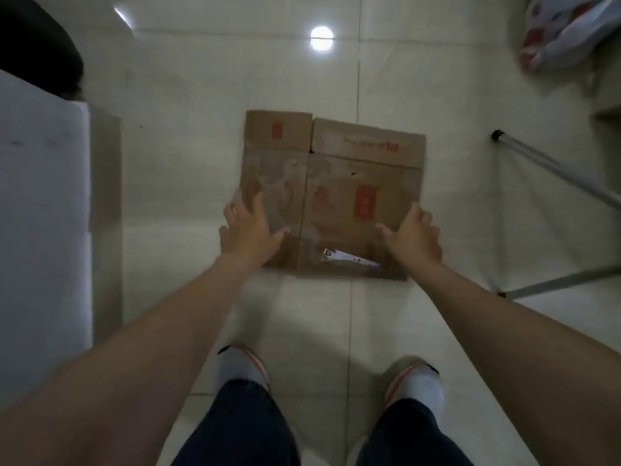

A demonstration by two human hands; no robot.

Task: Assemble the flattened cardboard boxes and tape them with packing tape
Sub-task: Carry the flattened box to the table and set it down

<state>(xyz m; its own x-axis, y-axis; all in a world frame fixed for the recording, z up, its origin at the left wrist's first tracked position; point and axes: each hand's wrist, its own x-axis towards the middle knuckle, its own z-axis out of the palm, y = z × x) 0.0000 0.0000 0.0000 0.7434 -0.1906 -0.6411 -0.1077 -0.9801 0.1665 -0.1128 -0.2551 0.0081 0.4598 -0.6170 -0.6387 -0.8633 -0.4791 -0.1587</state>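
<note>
Cardboard box [339, 176] edges: left hand [250, 227], right hand [415, 235]

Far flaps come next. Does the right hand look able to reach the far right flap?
Probably yes: the right hand holds the flattened box, and only bare cardboard lies between it and the far right flap.

floor: pale glossy tiles [188, 183], lamp glare [322, 38] | left of left hand [250, 227]: grey-white block [40, 196] | right of right hand [411, 235]: metal legs [554, 169]
</note>
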